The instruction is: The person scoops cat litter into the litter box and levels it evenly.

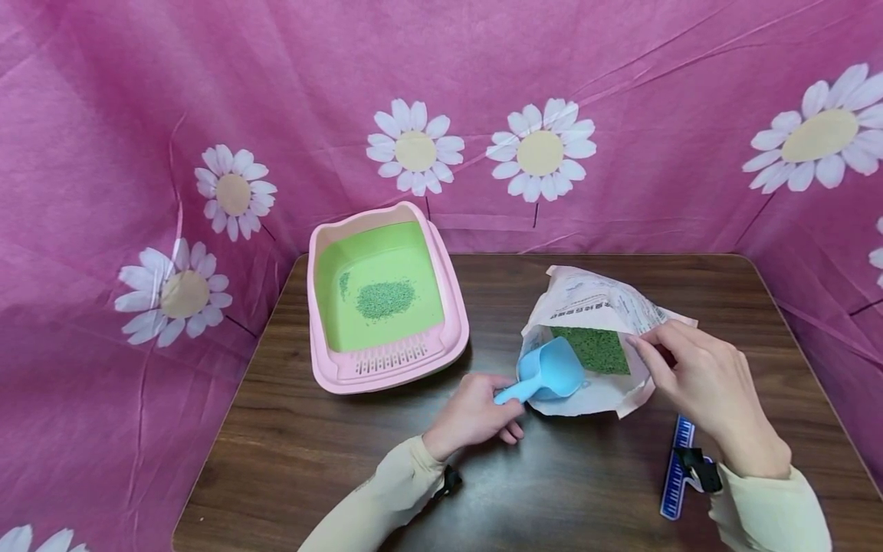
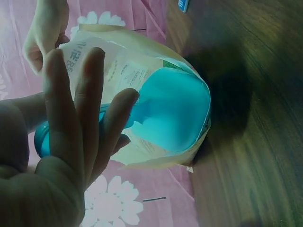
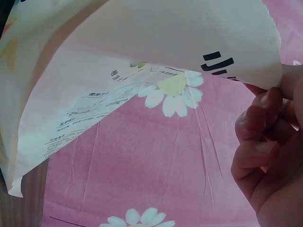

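My left hand (image 1: 479, 412) holds a light blue scoop (image 1: 560, 369) by its handle; the scoop's bowl sits in the mouth of a white paper bag (image 1: 586, 295). Green granules (image 1: 602, 351) show inside the bag, beyond the scoop. With thumb and index finger, my right hand (image 1: 713, 387) pinches the bag's rim at its right side. In the right wrist view, the bag's printed paper (image 3: 156, 38) stretches away from the pinching fingers (image 3: 258, 123). The left wrist view shows the scoop's bowl (image 2: 175, 111) just within the bag's opening.
Left of the bag stands a pink and green litter box (image 1: 451, 307), with a patch of green granules (image 1: 386, 299) on its floor. A blue clip (image 1: 674, 479) lies on the wooden table (image 1: 290, 460) near my right wrist. Behind hangs a pink flowered cloth (image 1: 310, 100).
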`<action>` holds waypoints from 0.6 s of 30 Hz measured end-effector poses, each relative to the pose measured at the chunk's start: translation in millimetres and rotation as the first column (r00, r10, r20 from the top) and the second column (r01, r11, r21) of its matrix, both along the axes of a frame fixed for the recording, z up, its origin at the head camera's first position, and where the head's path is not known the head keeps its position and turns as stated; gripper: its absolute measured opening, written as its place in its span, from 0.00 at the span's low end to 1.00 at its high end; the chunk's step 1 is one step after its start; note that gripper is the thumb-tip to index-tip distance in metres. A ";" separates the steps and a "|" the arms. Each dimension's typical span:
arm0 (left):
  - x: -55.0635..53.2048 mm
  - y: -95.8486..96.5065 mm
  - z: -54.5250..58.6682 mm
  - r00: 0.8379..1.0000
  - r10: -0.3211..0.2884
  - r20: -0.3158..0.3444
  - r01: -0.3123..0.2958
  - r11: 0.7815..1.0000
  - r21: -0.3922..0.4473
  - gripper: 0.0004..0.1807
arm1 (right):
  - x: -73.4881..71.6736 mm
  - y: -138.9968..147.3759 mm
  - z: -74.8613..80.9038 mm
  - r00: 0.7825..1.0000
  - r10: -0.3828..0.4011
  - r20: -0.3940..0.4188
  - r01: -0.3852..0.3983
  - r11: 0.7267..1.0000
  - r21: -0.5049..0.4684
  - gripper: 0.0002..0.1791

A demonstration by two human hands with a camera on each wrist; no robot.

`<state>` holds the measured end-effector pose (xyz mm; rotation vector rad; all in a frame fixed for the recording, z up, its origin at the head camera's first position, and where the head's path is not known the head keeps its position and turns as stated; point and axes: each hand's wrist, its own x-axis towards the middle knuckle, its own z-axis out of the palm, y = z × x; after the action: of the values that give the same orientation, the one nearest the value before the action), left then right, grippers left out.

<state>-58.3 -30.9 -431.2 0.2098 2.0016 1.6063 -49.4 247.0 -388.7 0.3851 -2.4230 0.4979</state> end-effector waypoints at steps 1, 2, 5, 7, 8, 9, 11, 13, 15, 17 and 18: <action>0.1 1.2 0.1 1.000 -0.004 -0.012 0.004 1.000 -0.002 0.09 | -0.1 -0.1 0.1 1.000 0.001 0.001 -0.001 1.000 0.000 0.10; 0.0 2.4 0.2 1.000 -0.009 -0.023 0.009 1.000 -0.006 0.09 | -0.2 -0.3 0.1 1.000 0.001 0.002 -0.001 1.000 0.000 0.10; -0.5 4.9 1.3 0.997 -0.034 -0.062 0.032 0.999 -0.026 0.08 | -0.4 -0.4 0.0 1.000 0.001 0.003 -0.001 1.000 0.002 0.10; -1.4 6.0 1.8 0.994 -0.061 -0.095 0.057 0.997 -0.051 0.08 | -0.3 -0.4 -0.1 1.000 0.002 0.002 -0.002 1.000 0.002 0.10; -2.2 6.6 1.8 0.991 -0.076 -0.110 0.069 0.996 -0.064 0.07 | -0.3 -0.4 -0.2 1.000 0.003 0.000 -0.003 1.000 0.002 0.10; -3.0 7.2 1.7 0.988 -0.089 -0.125 0.080 0.994 -0.076 0.07 | -0.4 -0.4 -0.3 1.000 0.005 -0.003 -0.005 1.000 0.002 0.09; -4.6 8.0 1.5 0.983 -0.110 -0.144 0.096 0.991 -0.098 0.07 | -0.4 -0.5 -0.4 1.000 0.009 -0.010 -0.009 1.000 0.002 0.09; -6.2 8.4 1.2 0.981 -0.121 -0.148 0.106 0.988 -0.111 0.07 | -0.6 -0.6 -0.5 1.000 0.013 -0.014 -0.013 1.000 0.000 0.09; -8.4 8.4 1.1 0.984 -0.124 -0.131 0.110 0.988 -0.110 0.09 | -0.7 -0.7 -0.2 1.000 0.014 -0.014 -0.014 1.000 -0.001 0.09; -11.4 8.1 2.3 0.986 -0.127 -0.106 0.115 0.988 -0.106 0.11 | -0.7 -0.8 0.1 1.000 0.013 -0.011 -0.013 1.000 -0.001 0.09; -13.0 8.1 3.1 0.988 -0.128 -0.092 0.118 0.988 -0.100 0.12 | -0.8 -0.8 0.3 1.000 0.013 -0.010 -0.013 1.000 -0.001 0.09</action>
<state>-71.3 -22.8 -428.1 0.3753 2.0900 1.4458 -50.2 246.2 -388.4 0.4017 -2.4120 0.5020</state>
